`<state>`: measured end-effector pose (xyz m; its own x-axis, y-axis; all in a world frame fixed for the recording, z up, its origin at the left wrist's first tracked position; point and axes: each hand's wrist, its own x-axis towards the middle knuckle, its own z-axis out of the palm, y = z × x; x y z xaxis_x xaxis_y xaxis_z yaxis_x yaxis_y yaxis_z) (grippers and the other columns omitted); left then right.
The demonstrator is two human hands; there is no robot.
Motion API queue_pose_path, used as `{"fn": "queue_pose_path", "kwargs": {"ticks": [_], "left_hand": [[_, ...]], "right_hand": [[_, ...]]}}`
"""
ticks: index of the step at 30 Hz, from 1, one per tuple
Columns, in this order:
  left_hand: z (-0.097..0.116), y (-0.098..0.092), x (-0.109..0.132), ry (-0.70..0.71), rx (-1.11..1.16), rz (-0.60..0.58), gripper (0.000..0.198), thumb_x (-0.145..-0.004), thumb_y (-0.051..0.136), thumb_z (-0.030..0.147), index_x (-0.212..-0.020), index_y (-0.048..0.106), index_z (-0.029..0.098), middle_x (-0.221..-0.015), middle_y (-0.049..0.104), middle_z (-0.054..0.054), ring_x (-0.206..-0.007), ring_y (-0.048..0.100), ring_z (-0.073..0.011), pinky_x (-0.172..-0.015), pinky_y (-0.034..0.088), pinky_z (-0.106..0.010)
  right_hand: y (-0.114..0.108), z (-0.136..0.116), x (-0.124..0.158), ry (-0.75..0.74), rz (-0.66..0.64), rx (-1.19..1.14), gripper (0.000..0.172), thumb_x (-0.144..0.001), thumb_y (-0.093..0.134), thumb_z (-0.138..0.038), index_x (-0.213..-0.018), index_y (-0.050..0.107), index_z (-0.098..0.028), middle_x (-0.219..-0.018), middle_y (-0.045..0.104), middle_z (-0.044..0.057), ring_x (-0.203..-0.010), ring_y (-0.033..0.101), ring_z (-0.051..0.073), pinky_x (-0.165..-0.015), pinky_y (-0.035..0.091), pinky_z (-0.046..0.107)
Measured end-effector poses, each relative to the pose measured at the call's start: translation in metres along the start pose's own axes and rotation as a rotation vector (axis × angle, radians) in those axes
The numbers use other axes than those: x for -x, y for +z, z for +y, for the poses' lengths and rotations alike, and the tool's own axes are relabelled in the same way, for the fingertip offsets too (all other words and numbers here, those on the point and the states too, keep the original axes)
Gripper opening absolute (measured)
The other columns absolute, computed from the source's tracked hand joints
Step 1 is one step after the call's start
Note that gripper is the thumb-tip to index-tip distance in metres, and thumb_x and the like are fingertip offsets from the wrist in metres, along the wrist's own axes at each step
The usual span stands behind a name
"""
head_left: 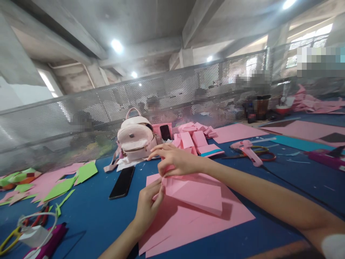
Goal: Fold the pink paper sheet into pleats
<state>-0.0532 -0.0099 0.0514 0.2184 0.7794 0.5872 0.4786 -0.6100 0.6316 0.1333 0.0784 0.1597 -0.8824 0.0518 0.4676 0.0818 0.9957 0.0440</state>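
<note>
A folded piece of pink paper [201, 196] is held slightly raised over flat pink sheets [183, 230]. My left hand [149, 201] pinches its left end between thumb and fingers. From above, my right hand [179, 161] is closed on the same end, with its thumb and fingertips close to the left hand and the index finger stretched out to the left. The fingers partly cover the spot being gripped. The free end of the folded paper points right and casts a shadow on the sheets.
A black phone [122, 182] and a pale backpack [136, 138] lie left of my hands. Folded pink pieces [198, 138] are piled behind. A pink glue gun [248, 151] and scissors [265, 153] lie right, its cord trailing nearby. Paper scraps [60, 187] and a purple power strip [51, 241] are left.
</note>
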Motion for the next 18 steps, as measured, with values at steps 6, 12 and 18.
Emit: {"fn": "queue_pose_path", "kwargs": {"ticks": [6,12,18], "left_hand": [[-0.0009,0.0003,0.0013,0.005,-0.020,0.005,0.036,-0.101,0.043,0.034,-0.081,0.069,0.019,-0.084,0.067,-0.007,-0.078,0.062,-0.0208,-0.072,0.045,-0.026],[-0.0036,0.0003,0.0020,0.024,-0.028,0.006,0.042,-0.102,0.040,0.035,-0.066,0.055,0.019,-0.068,0.054,-0.002,-0.063,0.049,-0.0149,-0.060,0.035,-0.023],[-0.0066,0.0004,0.0026,0.014,-0.039,0.024,0.047,-0.101,0.043,0.036,-0.057,0.044,0.018,-0.059,0.042,0.002,-0.055,0.040,-0.0116,-0.055,0.026,-0.024]], "right_hand": [[0.0043,-0.0012,-0.0005,-0.001,0.000,0.000,0.007,-0.088,0.073,-0.022,-0.081,0.072,-0.022,-0.136,0.059,0.006,-0.137,0.038,0.025,-0.110,0.032,0.046],[0.0062,-0.0043,-0.0012,0.009,-0.036,0.015,0.007,-0.088,0.072,-0.022,-0.080,0.072,-0.022,-0.137,0.058,0.006,-0.137,0.038,0.027,-0.108,0.033,0.048],[0.0097,-0.0068,-0.0016,-0.022,-0.050,0.008,0.007,-0.089,0.071,-0.020,-0.084,0.073,-0.024,-0.138,0.058,0.005,-0.138,0.037,0.027,-0.109,0.031,0.048]]}}
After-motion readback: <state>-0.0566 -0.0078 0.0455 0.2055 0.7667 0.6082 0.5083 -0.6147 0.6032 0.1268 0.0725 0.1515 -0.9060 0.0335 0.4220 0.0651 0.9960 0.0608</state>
